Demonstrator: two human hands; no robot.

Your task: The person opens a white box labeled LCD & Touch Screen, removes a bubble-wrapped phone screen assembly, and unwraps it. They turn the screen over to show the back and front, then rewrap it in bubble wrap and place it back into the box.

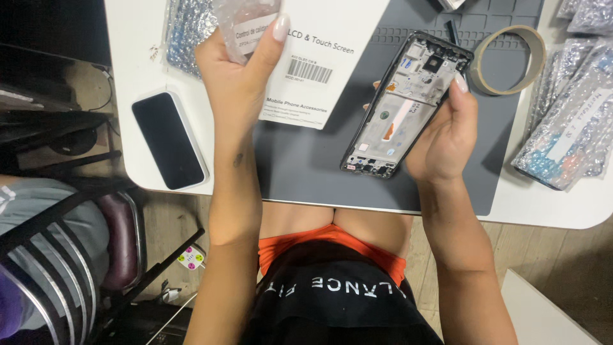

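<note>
Nearest the camera, the right hand (445, 137) is seen closed around a phone frame assembly (407, 103), gripped along its right edge with the fingers wrapped behind it and the bare inner side turned up. The assembly is held tilted above a grey work mat (319, 163), which lies beneath both hands on a white table (549, 201). The left hand (237, 73) is raised to the left of the right hand, its thumb and fingers pinched on a small bubble-wrap bag (246, 22) bearing a white label; what the bag contains cannot be made out, perhaps nothing. Just right of the left hand, partly under it, a white product box (325, 57) is laid across the mat's edge. Left of the left wrist, a dark-screened phone (168, 140) is set flat on the table. Beyond the right hand a roll of tape (509, 61) rests on the mat, and further right several bubble-wrapped packets (568, 128) are piled.
</note>
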